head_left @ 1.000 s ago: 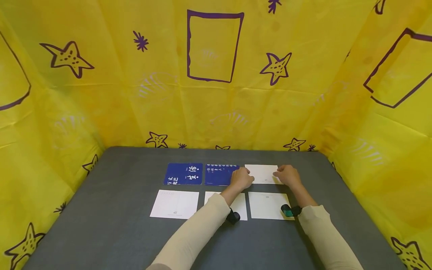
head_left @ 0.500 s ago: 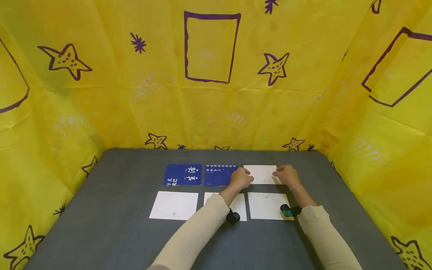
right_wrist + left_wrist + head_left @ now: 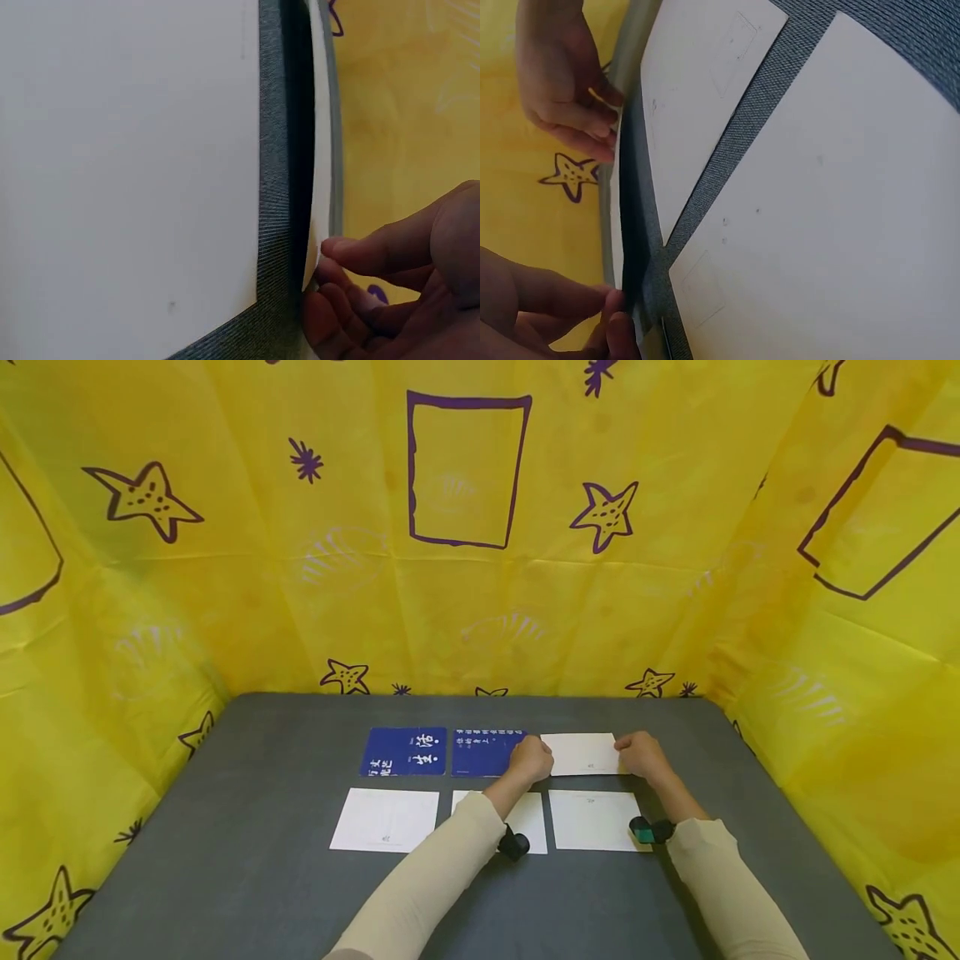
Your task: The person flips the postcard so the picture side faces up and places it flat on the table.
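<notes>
The fingers (image 3: 375, 251) of the right hand (image 3: 642, 755) and those of the left hand (image 3: 531, 758) pinch opposite ends of a white card (image 3: 581, 753), below and right of the head view's centre. The step seems a two-handed lift or turn; the next move probably calls for level ends. The wrist views reveal a gap above the bench (image 3: 247, 835), hardly readable from the head.

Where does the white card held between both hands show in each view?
Head: white card, far row, right of the blue cards.
Left wrist: white card, nearly edge-on, left of centre.
Right wrist: white card, nearly edge-on, right of centre.
Shared landmark: the right hand, pinching one end: right of centre, upper left, lower right in turn.
</notes>
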`<state>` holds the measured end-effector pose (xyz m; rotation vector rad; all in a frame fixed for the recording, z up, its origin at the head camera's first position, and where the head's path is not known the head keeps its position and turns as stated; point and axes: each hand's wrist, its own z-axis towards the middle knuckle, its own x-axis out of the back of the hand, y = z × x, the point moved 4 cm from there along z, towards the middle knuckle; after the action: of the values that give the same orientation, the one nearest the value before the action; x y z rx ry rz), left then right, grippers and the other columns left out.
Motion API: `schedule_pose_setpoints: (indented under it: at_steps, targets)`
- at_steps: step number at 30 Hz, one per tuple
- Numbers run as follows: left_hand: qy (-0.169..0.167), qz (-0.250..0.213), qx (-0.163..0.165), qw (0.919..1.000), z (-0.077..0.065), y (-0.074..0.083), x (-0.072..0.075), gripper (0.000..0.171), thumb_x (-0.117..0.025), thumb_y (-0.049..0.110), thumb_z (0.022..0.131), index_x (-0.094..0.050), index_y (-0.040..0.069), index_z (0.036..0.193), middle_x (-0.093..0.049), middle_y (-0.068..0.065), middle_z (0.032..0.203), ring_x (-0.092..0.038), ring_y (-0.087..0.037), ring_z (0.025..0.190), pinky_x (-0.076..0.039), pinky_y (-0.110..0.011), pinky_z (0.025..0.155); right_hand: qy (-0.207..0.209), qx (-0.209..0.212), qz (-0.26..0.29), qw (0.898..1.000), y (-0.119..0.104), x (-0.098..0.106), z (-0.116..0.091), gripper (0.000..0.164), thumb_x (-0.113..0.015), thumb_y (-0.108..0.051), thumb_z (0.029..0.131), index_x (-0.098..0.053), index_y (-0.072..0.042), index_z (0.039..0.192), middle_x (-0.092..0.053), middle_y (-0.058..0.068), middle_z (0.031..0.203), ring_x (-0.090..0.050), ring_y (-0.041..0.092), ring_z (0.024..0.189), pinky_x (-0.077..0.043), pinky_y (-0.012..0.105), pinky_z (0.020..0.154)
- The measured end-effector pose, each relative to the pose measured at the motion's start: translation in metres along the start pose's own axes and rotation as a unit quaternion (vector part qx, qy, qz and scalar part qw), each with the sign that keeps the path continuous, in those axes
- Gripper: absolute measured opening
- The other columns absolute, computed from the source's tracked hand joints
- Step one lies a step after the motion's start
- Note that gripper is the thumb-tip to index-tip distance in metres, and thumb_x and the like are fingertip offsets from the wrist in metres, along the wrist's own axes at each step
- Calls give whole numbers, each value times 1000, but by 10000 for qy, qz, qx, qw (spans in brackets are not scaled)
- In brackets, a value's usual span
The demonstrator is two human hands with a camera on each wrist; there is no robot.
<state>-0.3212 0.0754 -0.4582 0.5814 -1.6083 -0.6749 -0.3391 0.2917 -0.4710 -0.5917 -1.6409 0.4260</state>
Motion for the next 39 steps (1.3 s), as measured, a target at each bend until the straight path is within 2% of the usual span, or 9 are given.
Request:
schedule_pose_setpoints:
  at_steps: [4,11,19,23,28,30,35,36,39]
  targets:
    - [31,-230,53,9997,-1,-1,2,27,-54,2,86,-76,3,103,-73,-8,111,-64,-32,111,-50,-37,92,14,83,170,9998,3,-1,0,34,-48,2,85,-66,11,112,-61,32,122,-56,36,97,-49,38,76]
    - [-40,-666,136,9977,-1,-4,5,27,-56,3,86,-75,2,106,-72,-11,114,-63,-32,113,-51,-38,92,-11,120,563,9983,10,-1,-1,32,-49,0,89,-65,12,114,-58,33,126,-55,43,112,-49,50,90]
    - [329,-1006,195,9942,-3,-9,9,30,-55,-1,85,-76,4,105,-73,-11,111,-64,-31,111,-52,-38,88,-142,113,1179,9929,15,0,-3,32,-46,2,94,-64,9,120,-58,31,127,-55,29,95,-48,27,70]
    - [425,-1165,210,9921,-3,-12,10,28,-59,-2,83,-77,6,103,-74,-11,108,-66,-29,105,-53,-35,80,-102,241,1257,9917,14,2,-6,31,-48,3,93,-65,8,118,-60,30,125,-56,28,94,-48,26,70]
    - [275,-1473,291,9883,2,-19,10,23,-67,-2,81,-77,6,99,-74,-10,104,-67,-26,101,-53,-30,74,96,347,1294,9909,15,3,-8,28,-50,0,95,-68,5,116,-62,27,125,-58,31,102,-49,26,76]
    - [327,-1529,146,9876,6,-22,10,21,-70,-2,78,-78,8,95,-75,-7,97,-67,-22,93,-53,-28,70,222,323,1382,9896,15,4,-8,27,-50,-2,96,-69,4,115,-63,26,125,-59,31,104,-50,27,77]
    - [380,-1805,76,9828,6,-22,14,19,-72,-2,76,-79,7,92,-76,-7,92,-69,-21,90,-54,-29,74,511,387,1606,9849,13,9,-11,25,-53,-4,96,-69,6,112,-66,26,120,-62,29,102,-54,28,78]
    - [349,-1854,181,9819,4,-20,16,19,-72,-2,77,-78,5,94,-76,-8,94,-69,-22,94,-54,-30,78,549,378,1640,9842,13,9,-11,24,-54,-4,96,-69,6,111,-66,25,119,-62,28,101,-54,27,78]
    - [464,-1949,216,9795,1,-18,18,16,-73,1,80,-78,5,94,-76,-9,95,-69,-23,95,-54,-32,81,572,420,1725,9825,12,11,-13,24,-55,-3,95,-69,7,111,-66,25,118,-63,24,97,-54,24,76]
